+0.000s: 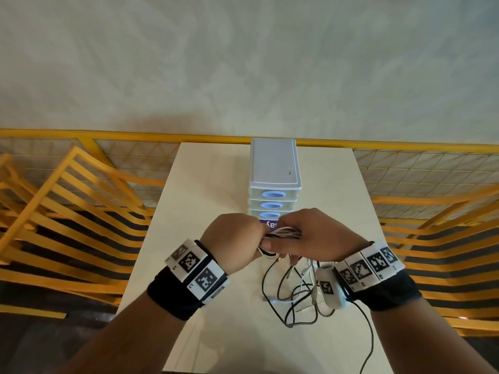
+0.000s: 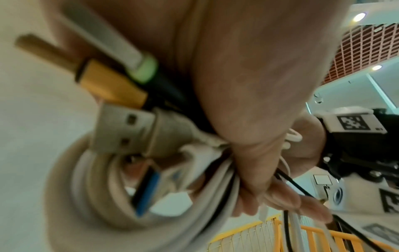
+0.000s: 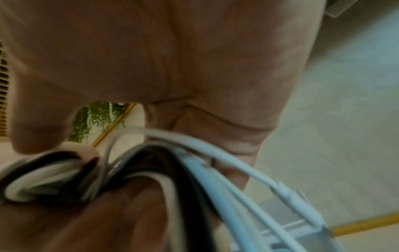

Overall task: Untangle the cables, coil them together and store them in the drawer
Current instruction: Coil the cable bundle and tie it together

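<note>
My left hand (image 1: 240, 240) and right hand (image 1: 305, 236) meet in front of the drawer unit (image 1: 274, 182), both gripping a bundle of black and white cables (image 1: 280, 234). In the left wrist view the left hand (image 2: 254, 105) is curled round coiled white cable (image 2: 90, 196) with several USB plugs (image 2: 123, 131) sticking out. The right wrist view shows the right hand (image 3: 151, 68) holding black and white cable strands (image 3: 151, 167). Loose cable ends (image 1: 294, 300) hang down and lie tangled on the table below the hands.
The white table (image 1: 205, 190) holds the small plastic unit with three closed drawers facing me. Yellow railing and slatted chairs (image 1: 67, 211) flank the table on both sides. A black cable (image 1: 367, 336) runs off the near table edge.
</note>
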Demonstrator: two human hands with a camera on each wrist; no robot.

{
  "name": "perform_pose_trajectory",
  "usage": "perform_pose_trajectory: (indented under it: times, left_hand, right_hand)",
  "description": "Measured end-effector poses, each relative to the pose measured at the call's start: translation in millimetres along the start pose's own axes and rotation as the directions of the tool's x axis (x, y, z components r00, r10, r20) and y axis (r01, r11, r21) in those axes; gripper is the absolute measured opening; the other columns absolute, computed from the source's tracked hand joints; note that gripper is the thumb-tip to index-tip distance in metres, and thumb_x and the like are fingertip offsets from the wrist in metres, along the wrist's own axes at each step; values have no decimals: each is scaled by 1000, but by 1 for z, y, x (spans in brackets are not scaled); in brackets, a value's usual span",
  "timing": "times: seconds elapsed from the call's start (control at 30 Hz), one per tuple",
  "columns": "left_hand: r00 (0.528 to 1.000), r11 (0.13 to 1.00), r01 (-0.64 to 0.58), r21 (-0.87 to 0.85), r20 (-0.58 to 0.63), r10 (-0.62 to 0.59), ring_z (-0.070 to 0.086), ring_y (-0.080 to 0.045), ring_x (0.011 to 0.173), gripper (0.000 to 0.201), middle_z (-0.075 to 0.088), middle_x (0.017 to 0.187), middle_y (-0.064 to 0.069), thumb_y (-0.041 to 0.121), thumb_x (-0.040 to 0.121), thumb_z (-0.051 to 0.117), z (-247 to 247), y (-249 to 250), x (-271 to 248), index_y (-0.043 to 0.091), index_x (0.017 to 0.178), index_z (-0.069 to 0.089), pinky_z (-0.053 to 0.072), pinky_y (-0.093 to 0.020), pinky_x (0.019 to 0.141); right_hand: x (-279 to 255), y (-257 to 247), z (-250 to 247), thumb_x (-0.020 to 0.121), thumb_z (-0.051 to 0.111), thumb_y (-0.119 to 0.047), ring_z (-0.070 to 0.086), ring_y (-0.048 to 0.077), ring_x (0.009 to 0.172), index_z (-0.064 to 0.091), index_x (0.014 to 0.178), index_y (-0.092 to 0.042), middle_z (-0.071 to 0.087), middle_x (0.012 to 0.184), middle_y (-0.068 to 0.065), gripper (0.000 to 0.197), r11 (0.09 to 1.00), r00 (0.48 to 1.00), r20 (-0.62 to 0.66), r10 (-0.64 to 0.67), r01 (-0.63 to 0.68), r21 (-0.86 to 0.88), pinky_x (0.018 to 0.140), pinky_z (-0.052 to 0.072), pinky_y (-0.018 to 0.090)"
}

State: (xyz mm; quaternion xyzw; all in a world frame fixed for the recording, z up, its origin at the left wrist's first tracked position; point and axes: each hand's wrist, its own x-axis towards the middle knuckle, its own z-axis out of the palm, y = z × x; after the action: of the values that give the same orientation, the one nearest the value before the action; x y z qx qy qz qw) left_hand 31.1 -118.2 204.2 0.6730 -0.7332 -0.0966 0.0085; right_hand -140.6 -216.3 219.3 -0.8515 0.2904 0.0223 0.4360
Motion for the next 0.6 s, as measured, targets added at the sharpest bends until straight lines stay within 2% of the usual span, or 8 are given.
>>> perform_pose_trajectory:
  times: [0.1,0.2,0.33,0.4,0.47,0.53,0.57,0.6]
  left_hand:
    - [997,994,1,112,73,-9,63,-27,87,19,63,84,-4,32,98,56,0,3,2,18,100,68,32,-32,66]
    - [989,989,-4,149,144,-18,64,-28,92,24,68,95,-7,35,101,54,4,4,5,15,102,68,33,-33,68]
    - [983,995,-6,102,181,-13,64,-27,95,29,70,100,-6,40,99,56,6,4,6,17,107,71,42,-34,74]
    - [981,996,19,84,193,-35,64,-25,90,22,70,97,-5,33,96,59,7,5,7,16,101,72,40,-30,71]
    - [974,996,41,73,219,-56,60,-23,82,15,67,90,-6,26,95,61,7,8,8,14,97,70,38,-30,69]
    - [974,994,64,86,213,-81,65,-25,89,20,67,94,-7,24,95,62,5,10,9,13,111,68,44,-33,71]
    - [975,993,90,81,194,-104,67,-27,95,34,68,100,-8,23,97,60,5,10,9,11,129,60,49,-35,76]
    - [977,991,114,66,171,-124,66,-27,96,53,67,103,-8,23,100,57,5,8,10,11,150,41,51,-37,80]
  right_hand:
    - [0,-6,2,78,71,-70,73,4,73,67,97,-34,75,90,-13,42,989,999,13,-43,44,-139,78,60,33]
    - [4,-11,5,83,61,-71,69,6,88,69,103,-33,74,97,-12,43,943,997,54,-60,74,-324,83,57,33]
    - [12,-18,13,97,51,-52,64,17,83,66,104,-22,68,92,-5,35,857,992,130,7,61,-512,74,52,31]
    - [15,-18,18,96,53,-44,63,20,78,67,100,-16,70,91,1,31,832,991,127,38,39,-553,69,48,34]
    - [17,-17,18,90,59,-44,69,24,80,70,99,-17,75,92,2,30,862,986,148,72,13,-507,71,53,38]
    - [14,-15,13,85,66,-50,71,16,86,71,103,-28,76,95,-6,28,926,981,187,58,17,-378,79,56,32]
    - [13,-15,11,87,68,-53,69,9,89,69,109,-33,74,99,-11,30,943,979,202,16,53,-329,78,54,21]
    - [13,-15,10,90,67,-53,65,5,89,66,115,-33,72,102,-15,32,948,978,205,-29,92,-304,75,47,13]
